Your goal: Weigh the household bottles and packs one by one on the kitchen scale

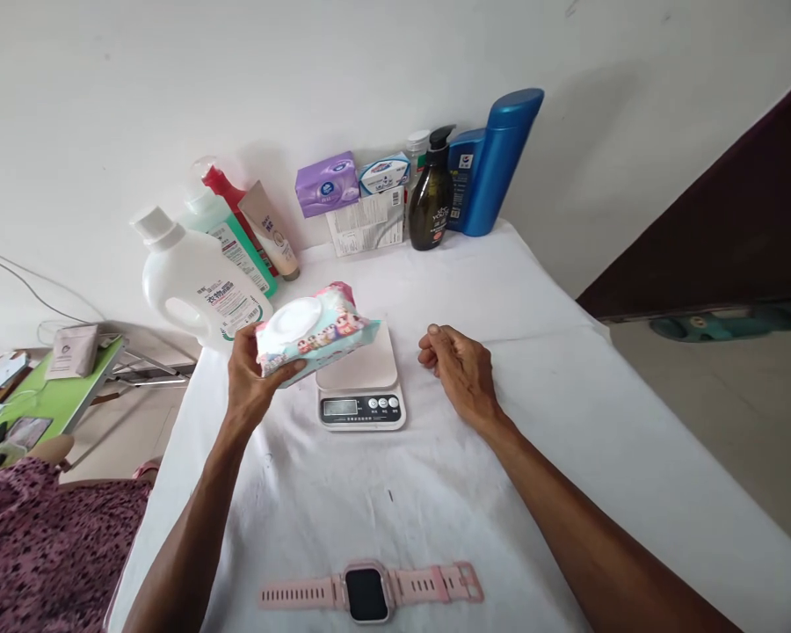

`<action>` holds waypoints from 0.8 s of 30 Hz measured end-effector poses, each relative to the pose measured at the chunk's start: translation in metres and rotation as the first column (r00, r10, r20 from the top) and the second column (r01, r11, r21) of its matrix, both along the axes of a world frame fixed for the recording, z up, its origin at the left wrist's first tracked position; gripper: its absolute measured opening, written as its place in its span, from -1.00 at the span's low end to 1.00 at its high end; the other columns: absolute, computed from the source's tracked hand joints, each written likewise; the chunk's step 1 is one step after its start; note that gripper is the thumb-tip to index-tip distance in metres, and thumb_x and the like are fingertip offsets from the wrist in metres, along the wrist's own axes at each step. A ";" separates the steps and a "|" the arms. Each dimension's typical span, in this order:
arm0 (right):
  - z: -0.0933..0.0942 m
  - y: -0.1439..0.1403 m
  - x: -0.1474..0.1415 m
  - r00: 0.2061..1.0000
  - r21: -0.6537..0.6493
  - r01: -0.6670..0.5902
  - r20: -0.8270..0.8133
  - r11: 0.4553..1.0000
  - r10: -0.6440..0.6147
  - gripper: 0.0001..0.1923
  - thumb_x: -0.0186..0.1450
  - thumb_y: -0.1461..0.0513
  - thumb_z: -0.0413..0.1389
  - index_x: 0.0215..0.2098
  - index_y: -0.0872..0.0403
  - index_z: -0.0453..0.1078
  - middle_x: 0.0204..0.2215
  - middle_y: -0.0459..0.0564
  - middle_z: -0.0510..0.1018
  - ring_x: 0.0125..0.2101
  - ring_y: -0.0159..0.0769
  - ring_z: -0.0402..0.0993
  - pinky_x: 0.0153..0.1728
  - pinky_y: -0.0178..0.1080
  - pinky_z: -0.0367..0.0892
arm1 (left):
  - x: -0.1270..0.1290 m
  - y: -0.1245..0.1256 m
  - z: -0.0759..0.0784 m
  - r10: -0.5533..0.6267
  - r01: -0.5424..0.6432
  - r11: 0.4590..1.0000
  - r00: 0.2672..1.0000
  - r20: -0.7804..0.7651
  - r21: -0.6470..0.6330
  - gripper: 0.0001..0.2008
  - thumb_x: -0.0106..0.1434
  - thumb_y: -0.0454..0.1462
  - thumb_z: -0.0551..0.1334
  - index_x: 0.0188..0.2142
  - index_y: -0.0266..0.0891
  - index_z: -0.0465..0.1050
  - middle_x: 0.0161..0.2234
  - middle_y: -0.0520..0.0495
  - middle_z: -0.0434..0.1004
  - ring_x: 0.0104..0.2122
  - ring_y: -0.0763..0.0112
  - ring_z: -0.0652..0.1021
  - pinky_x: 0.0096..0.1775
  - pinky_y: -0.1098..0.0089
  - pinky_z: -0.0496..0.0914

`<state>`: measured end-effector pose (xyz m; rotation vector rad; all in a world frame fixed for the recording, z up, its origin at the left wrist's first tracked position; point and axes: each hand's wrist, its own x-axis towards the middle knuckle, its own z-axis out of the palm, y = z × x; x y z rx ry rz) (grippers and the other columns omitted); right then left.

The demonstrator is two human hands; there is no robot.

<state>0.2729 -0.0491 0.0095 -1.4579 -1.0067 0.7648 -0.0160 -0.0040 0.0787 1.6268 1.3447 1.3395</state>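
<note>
A white cloth covered the table (567, 422) against the bare wall, bottles and tissue packs lined along its far edge and a pink watch (369, 592) lying at the near edge. The left hand (250, 378) had its fingers and thumb clamped on the near end of a wet-wipes pack (316, 332), which it held in the air just over the platform of the small kitchen scale (361, 387), while the right hand (458, 365) rested loosely curled and empty on the cloth, just right of the scale. It looked like the weighing step, with the pack about to go down; I judged it needed lowering flat and centred on the platform beyond the fingertips, then releasing so the display stayed uncovered.
</note>
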 end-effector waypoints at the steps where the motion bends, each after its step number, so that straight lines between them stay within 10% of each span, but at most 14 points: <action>1: 0.000 0.000 0.000 1.000 0.003 0.000 -0.003 1.000 0.000 -0.33 0.40 -0.33 -0.03 -0.45 0.03 0.41 -0.58 -0.05 0.49 -0.50 -0.27 0.43 -0.39 -0.23 0.37 | 0.007 0.002 -0.003 -0.034 0.034 0.999 0.999 -0.004 -0.010 -0.20 -0.15 -0.12 0.65 0.07 -0.13 0.42 0.01 -0.11 0.55 0.04 0.08 0.58 0.01 0.18 0.53; 12: -0.001 0.001 0.002 1.000 0.001 0.003 0.005 1.000 -0.003 -0.37 0.41 -0.29 -0.02 -0.46 0.02 0.41 -0.58 -0.05 0.49 -0.51 -0.27 0.44 -0.40 -0.24 0.37 | 0.023 0.012 -0.020 -0.193 0.191 0.981 0.974 -0.116 -0.024 -0.22 -0.07 -0.05 0.62 0.09 -0.10 0.39 0.08 -0.14 0.47 0.11 0.07 0.52 0.05 0.14 0.52; 18: 0.000 0.001 0.000 1.000 -0.010 0.011 0.021 1.000 -0.011 -0.38 0.43 -0.27 -0.01 -0.46 0.02 0.42 -0.58 -0.05 0.50 -0.51 -0.26 0.45 -0.40 -0.23 0.37 | 0.004 0.017 -0.032 -0.314 0.314 0.949 0.942 -0.121 -0.023 0.10 -0.05 0.26 0.51 0.38 -0.02 0.20 0.40 -0.29 0.23 0.36 -0.11 0.34 0.27 -0.02 0.37; 24: -0.004 0.002 0.001 0.999 -0.005 0.009 0.041 1.000 -0.009 -0.34 0.42 -0.32 -0.04 -0.45 0.02 0.42 -0.57 -0.03 0.52 -0.50 -0.25 0.45 -0.39 -0.22 0.37 | -0.002 0.020 -0.060 0.001 0.046 0.989 0.946 0.324 -0.139 -0.27 0.33 0.35 0.08 0.10 -0.16 0.46 0.04 -0.28 0.56 -0.01 0.15 0.62 0.00 0.12 0.53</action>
